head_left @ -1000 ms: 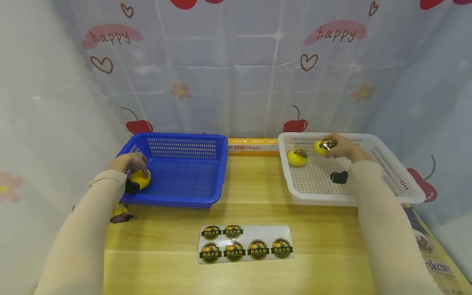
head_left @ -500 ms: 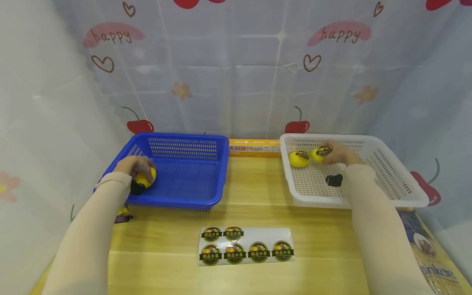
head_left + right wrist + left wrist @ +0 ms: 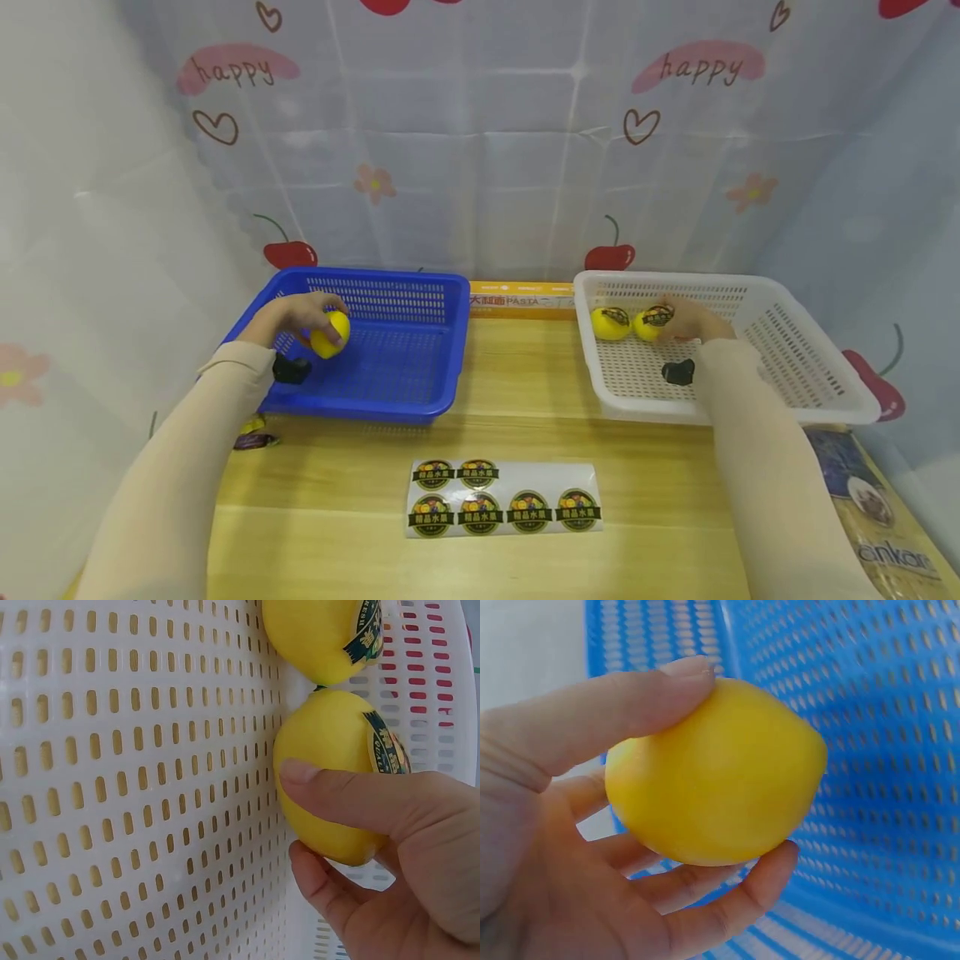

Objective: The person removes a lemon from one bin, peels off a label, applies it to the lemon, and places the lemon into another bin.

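Observation:
In the blue basket (image 3: 375, 408), my left hand (image 3: 300, 317) grips a yellow lemon (image 3: 330, 335) between thumb and fingers. No label shows on this lemon (image 3: 720, 780) in the left wrist view. Inside the white basket (image 3: 660, 414), my right hand (image 3: 693, 319) holds a labelled lemon (image 3: 649, 323) by its side, the thumb lying across it in the right wrist view (image 3: 330, 802). A second labelled lemon (image 3: 611, 324) sits right beside it, near the basket's left wall. Both stickers are dark with printed writing.
A sheet of round fruit stickers (image 3: 504, 498) lies on the wooden table (image 3: 525, 400) in front of the baskets. An orange pasta box (image 3: 521, 300) stands between them at the back. Wrapped sweets (image 3: 253, 435) lie at the left, a printed bag (image 3: 873, 508) at the right.
My left hand has lifted its lemon and moved slightly right within the blue basket. My right hand has lowered its lemon and brought it left, beside the other one.

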The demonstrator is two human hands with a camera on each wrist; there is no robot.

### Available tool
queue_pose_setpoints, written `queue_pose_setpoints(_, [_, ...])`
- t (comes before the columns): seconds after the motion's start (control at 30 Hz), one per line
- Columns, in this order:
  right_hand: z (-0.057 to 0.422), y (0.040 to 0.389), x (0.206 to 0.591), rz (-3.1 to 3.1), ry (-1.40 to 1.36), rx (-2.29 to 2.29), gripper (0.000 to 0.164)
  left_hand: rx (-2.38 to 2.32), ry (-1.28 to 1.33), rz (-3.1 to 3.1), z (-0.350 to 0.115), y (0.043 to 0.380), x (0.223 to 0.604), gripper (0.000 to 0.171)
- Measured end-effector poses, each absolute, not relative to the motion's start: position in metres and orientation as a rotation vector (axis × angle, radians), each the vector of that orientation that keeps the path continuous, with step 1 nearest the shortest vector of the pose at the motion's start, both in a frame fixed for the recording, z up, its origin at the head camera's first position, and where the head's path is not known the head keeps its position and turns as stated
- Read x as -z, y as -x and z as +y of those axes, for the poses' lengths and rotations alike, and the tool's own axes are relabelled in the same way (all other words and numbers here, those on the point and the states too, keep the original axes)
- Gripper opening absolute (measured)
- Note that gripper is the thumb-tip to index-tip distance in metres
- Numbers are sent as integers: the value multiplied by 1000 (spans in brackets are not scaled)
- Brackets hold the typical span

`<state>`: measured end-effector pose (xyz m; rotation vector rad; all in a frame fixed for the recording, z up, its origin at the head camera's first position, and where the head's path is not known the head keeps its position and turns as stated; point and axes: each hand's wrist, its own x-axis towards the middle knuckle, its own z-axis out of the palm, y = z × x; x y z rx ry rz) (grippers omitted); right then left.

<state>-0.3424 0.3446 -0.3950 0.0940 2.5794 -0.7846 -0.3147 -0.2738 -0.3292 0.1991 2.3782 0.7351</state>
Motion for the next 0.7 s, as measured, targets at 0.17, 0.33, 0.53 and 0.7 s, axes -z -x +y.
queue_pose_setpoints(0.17, [345, 343, 396, 2568, -103, 783, 92, -748, -354, 2457, -260, 312, 322, 73])
queue_pose_setpoints(0.33, [347, 340, 391, 2595, -57, 642, 94, -827, -416, 2479, -244, 310, 320, 71])
queue_pose_setpoints(0.53, [346, 336, 370, 2602, 96, 498, 101, -995, -537, 2476, -229, 299, 314, 71])
queue_pose_setpoints(0.7, [337, 315, 341, 2623, 238, 426, 87, -1118, -646, 2468, -221, 288, 313, 70])
